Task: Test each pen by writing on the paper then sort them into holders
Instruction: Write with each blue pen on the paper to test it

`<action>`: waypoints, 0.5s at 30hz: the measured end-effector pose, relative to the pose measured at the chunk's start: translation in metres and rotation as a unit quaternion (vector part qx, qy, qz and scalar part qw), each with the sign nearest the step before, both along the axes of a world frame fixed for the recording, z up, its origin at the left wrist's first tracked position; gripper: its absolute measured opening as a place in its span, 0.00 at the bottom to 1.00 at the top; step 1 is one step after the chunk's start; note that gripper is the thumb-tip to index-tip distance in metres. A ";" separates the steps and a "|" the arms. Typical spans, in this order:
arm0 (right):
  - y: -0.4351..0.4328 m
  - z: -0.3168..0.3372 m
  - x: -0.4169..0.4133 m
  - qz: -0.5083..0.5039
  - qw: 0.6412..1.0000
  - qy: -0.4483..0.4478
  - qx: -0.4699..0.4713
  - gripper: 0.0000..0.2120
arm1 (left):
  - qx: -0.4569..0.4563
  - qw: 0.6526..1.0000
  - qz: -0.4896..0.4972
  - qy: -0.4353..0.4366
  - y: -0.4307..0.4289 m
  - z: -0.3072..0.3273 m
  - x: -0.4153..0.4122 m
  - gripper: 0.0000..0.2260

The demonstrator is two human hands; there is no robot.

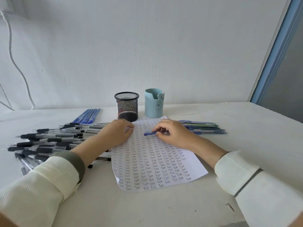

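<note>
A white sheet of paper point(157, 163) covered with rows of the word "Test" lies in the middle of the table. My right hand point(172, 132) pinches a blue pen point(150, 133) that lies low over the upper part of the sheet. My left hand point(114, 133) rests on the paper's upper left edge, fingers curled, nothing visibly in it. Behind the paper stand a black mesh holder point(126, 106) and a light blue holder point(154, 103) with a face drawn on it.
A big heap of black pens point(47, 143) covers the table's left side. A row of blue pens point(89, 115) lies behind the heap. More blue and green pens point(203, 127) lie to the right of the paper. A white wall rises behind the table.
</note>
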State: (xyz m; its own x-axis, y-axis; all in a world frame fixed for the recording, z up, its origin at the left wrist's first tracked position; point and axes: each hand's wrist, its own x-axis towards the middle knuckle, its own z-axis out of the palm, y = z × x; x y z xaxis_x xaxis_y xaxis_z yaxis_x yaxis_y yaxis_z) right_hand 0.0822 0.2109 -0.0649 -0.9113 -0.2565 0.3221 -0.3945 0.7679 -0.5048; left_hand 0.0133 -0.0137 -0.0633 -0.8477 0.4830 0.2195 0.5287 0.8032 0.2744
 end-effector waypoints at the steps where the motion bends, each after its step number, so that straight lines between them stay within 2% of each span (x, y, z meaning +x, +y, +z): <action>1: 0.000 -0.001 0.000 0.003 1.000 -0.004 0.001 0.08 | 0.000 1.000 -0.001 0.001 0.000 0.000 0.000 0.15; 7: 0.002 0.003 0.006 0.005 0.998 -0.040 -0.057 0.06 | -0.003 1.000 0.000 0.006 0.000 -0.001 -0.001 0.15; 15: 0.005 0.002 0.007 0.002 0.995 -0.057 -0.082 0.06 | -0.008 1.000 -0.003 0.006 0.000 -0.003 -0.002 0.15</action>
